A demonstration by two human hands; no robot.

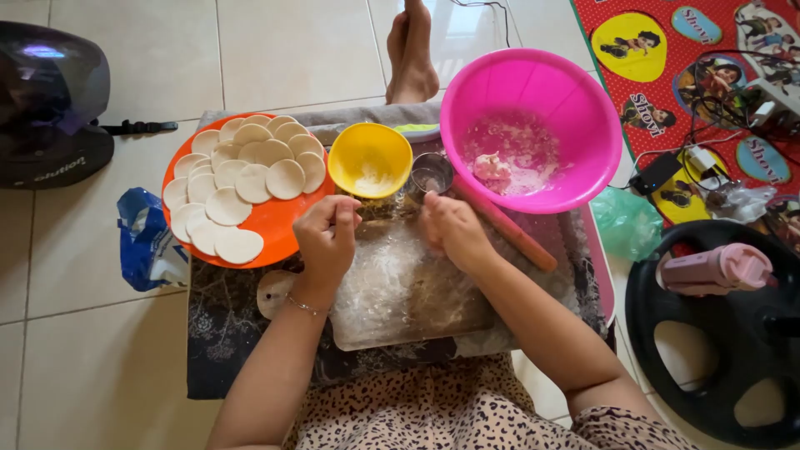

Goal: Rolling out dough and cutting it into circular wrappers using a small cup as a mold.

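Note:
My left hand (327, 237) hovers over the far left part of a floured wooden board (400, 292), fingers curled together; what it pinches is hidden. My right hand (452, 231) rests on the board's far edge, fingers bent down, just below a small metal cup (430, 173). A wooden rolling pin (512, 233) lies to the right of that hand. An orange plate (283, 221) holds several round white dough discs (286, 178). A yellow bowl (369, 158) with flour stands beyond my left hand. A pink bowl (575, 100) holds a lump of dough (490, 167).
A dark patterned cloth (225, 333) lies under the board on a tiled floor. A blue plastic bag (146, 242) is at the left, a dark appliance (50, 100) far left. Someone's bare feet (412, 50) are beyond the bowls. A black stand (717, 333), cables and a red mat are at the right.

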